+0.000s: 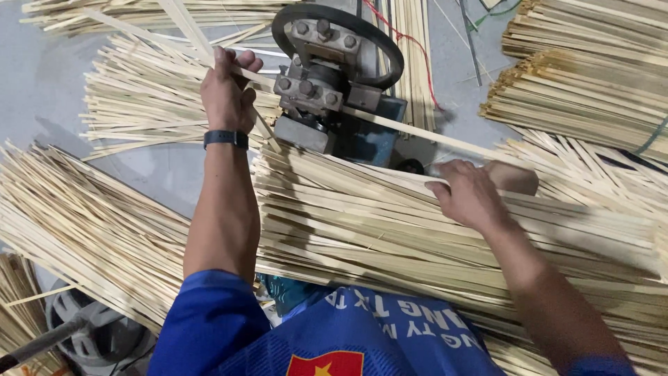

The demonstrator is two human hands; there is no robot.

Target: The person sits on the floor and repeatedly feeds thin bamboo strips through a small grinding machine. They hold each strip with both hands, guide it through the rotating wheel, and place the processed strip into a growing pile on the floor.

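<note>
A long pale bamboo strip (417,132) is seen passing through the small metal splitting machine (327,83), which is bolted together in grey steel with a dark ring guard over it. On the far left side of the machine, the emerging end of the strip is gripped by the left hand (226,90), fingers closed round it and a dark wristband worn below. To the right of the machine, the right hand (470,195) is laid flat on the stacked strips (390,223), its fingers curled lightly over the top ones; whether a single strip is pinched there cannot be told.

As a judgement, the work is well in hand but far from finished: one strip is midway through the machine, and a thick stack lies just in front of it across the lap, seemingly unprocessed. Beyond the machine to the left, a loose heap of thinner slivers (146,97) is spread on the grey floor. Tied bundles (577,83) are stacked to the machine's right, and another fan of strips (76,223) lies to its near left.
</note>
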